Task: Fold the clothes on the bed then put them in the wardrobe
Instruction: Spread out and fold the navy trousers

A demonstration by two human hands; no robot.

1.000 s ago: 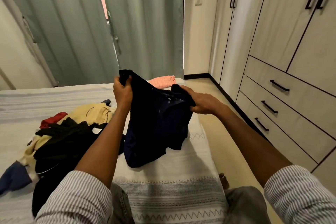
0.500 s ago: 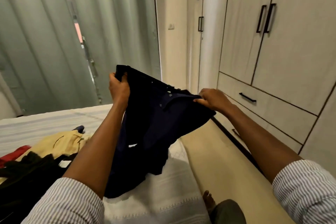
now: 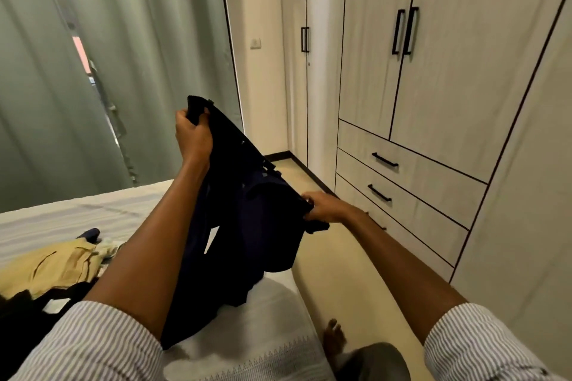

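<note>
I hold a dark navy garment (image 3: 247, 226) up over the bed's right edge. My left hand (image 3: 193, 136) grips its upper corner, raised high. My right hand (image 3: 323, 206) grips the other corner, lower and further right, over the floor gap. The cloth hangs down between my arms and its lower end rests on the white bed (image 3: 123, 204). A pile of unfolded clothes lies at the left: a yellow garment (image 3: 55, 266) and black clothing (image 3: 24, 312). The wardrobe (image 3: 433, 86) stands at the right with its doors shut.
Three wardrobe drawers (image 3: 411, 192) with black handles are shut. A narrow strip of cream floor (image 3: 349, 272) runs between bed and wardrobe, with a bare foot (image 3: 334, 340) on it. Grey-green curtains (image 3: 123, 56) hang behind the bed.
My view has swung right toward the wardrobe. My left hand has lifted its corner higher and my right hand has moved right and lower, stretching the garment's edge out.
</note>
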